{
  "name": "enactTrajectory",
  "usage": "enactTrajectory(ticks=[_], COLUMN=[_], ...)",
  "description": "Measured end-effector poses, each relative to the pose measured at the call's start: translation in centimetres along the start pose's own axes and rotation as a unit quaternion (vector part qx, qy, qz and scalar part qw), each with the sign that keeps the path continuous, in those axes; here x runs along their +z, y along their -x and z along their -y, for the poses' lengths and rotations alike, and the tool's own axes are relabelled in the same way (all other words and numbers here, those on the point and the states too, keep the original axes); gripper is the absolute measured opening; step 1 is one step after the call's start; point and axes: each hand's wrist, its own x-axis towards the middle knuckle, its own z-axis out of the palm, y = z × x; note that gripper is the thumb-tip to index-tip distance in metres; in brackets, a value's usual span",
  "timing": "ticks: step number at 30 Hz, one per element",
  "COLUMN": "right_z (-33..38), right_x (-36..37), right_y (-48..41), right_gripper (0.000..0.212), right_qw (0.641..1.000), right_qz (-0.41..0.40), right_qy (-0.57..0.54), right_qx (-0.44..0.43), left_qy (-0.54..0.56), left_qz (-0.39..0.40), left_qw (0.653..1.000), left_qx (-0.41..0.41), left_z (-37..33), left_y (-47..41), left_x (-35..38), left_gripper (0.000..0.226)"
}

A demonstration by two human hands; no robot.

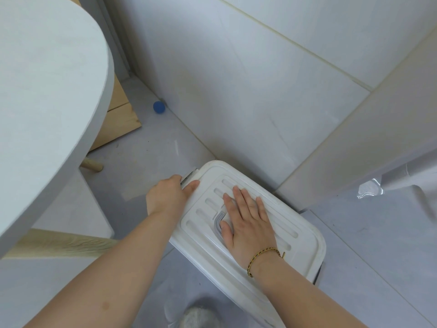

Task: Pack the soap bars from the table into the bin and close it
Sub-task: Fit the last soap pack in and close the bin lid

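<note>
A white plastic bin stands on the floor with its ribbed white lid (305, 235) lying over the top. My right hand (248, 223) rests flat on the middle of the lid, fingers straight, partly covering a grey handle (218, 220). At the lid's far left corner my left hand (169, 197) grips a latch (189, 175), thumb on the lid's edge and fingers curled round the side. No soap bars are in view; the bin's inside is hidden by the lid.
A round white table (47, 102) with wooden legs fills the left side. A small blue ball (159, 107) lies on the floor by the white wall. The bin sits against the wall's corner. A grey fuzzy slipper (201, 316) shows at the bottom.
</note>
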Motion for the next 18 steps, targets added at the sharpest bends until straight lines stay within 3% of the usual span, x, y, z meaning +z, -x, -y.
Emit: enactTrajectory(ticks=[7, 11, 18], right_z=[0.3, 0.8, 1.0], right_x=[-0.3, -1.1, -1.3], right_y=[-0.1, 0.2, 0.2], right_gripper=[0.078, 0.056, 0.053], right_qw=[1.0, 0.996, 0.994], right_qz=[0.006, -0.057, -0.046], right_qy=[0.005, 0.057, 0.092], right_qx=[0.011, 0.043, 0.048], left_qy=[-0.086, -0.133, -0.158], left_qz=[0.194, 0.156, 0.122], left_qw=[0.975, 0.972, 0.972], left_qx=[0.071, 0.112, 0.124], left_z=[0.5, 0.6, 0.5], left_y=[-3.8, -4.2, -3.8], left_x=[-2.1, -1.7, -2.0], left_gripper=[0.054, 0.059, 0.062])
